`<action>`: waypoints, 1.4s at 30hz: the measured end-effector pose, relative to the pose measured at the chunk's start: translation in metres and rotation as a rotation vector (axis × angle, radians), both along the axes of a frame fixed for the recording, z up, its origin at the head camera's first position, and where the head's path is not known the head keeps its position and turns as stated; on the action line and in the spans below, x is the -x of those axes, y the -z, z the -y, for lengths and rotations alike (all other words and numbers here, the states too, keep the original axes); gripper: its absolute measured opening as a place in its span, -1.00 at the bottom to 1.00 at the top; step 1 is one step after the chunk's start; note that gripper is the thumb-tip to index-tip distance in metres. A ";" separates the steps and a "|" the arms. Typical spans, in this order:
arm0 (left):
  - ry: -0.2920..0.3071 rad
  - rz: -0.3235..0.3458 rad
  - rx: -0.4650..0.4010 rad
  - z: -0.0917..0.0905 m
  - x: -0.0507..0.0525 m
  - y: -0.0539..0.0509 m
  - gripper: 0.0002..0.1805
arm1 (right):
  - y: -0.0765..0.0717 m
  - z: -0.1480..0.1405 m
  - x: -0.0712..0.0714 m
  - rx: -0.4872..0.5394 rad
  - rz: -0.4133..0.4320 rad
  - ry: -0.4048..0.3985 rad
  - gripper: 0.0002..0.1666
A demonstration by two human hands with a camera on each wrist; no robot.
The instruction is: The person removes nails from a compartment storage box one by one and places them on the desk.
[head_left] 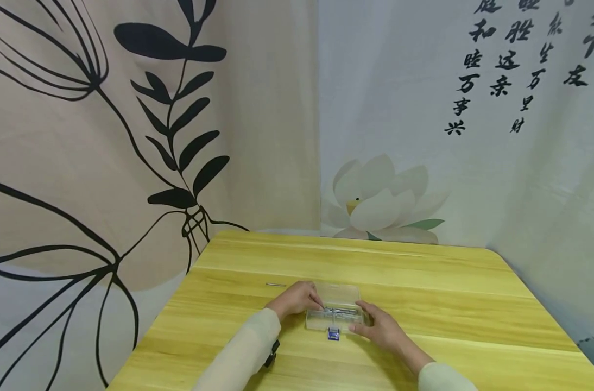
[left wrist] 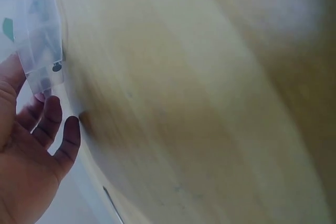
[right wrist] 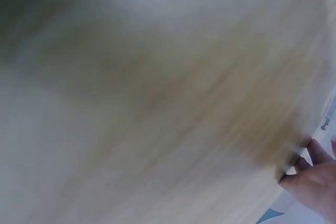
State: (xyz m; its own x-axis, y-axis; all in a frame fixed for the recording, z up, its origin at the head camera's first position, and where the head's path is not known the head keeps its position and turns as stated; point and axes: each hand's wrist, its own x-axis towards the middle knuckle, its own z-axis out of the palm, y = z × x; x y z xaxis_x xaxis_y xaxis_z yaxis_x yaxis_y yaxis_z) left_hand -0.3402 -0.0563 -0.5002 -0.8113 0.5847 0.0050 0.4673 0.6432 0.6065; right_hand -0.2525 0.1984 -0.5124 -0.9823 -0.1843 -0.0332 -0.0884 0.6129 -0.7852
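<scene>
- A clear, rectangular plastic box (head_left: 316, 325) with compartments sat on a yellow wood-grain table (head_left: 448, 288), its transparent lid (head_left: 340, 292) folded back and a blue tab (head_left: 333, 334) at its front.
- A person's right hand (head_left: 382, 328) gripped the box's right end between thumb and fingers.
- The left hand (head_left: 299, 297) reached over the left side, fingers bent down by thin, silvery metal nails (head_left: 343, 311) inside; whether it pinched one could not be told.
- A slim, grey metal rod (head_left: 276, 284) lay on the table, left of the box.
</scene>
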 end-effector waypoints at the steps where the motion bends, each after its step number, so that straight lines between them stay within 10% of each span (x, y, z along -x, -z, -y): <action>1: 0.000 -0.003 0.013 -0.001 0.000 -0.001 -0.95 | 0.000 0.000 0.000 0.003 0.001 -0.002 -0.12; 21: 0.036 -0.006 0.130 -0.004 0.002 -0.010 -0.94 | -0.004 -0.001 0.001 -0.003 -0.001 -0.016 -0.13; 29: 0.113 -0.254 0.328 -0.006 0.005 -0.017 -0.90 | -0.003 -0.002 0.004 -0.011 -0.003 -0.008 -0.12; 37: 0.100 -0.072 0.218 -0.005 0.007 -0.015 -0.93 | -0.001 -0.001 0.005 -0.008 -0.013 -0.020 -0.11; 42: 0.111 -0.079 0.207 -0.005 0.008 -0.014 -0.92 | -0.003 -0.001 0.003 -0.012 -0.022 -0.014 -0.10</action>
